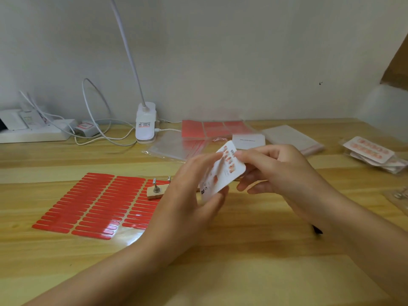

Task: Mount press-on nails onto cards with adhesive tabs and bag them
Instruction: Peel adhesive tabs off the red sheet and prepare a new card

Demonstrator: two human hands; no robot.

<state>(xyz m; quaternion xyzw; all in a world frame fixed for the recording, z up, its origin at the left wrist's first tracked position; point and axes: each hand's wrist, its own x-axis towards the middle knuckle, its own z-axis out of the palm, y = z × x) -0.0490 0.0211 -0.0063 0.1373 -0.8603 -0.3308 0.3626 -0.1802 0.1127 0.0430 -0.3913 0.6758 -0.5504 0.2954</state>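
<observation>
Hands: your left hand (194, 191) and right hand (273, 168) both pinch one nail card (223, 173), raised off the counter (242, 239), likely for checking before bagging.

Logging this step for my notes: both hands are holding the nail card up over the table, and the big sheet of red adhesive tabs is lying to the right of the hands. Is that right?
Not quite. In the head view both the left hand and right hand do hold the nail card over the table, but the sheet of red adhesive tabs lies to their left, not right.
</observation>
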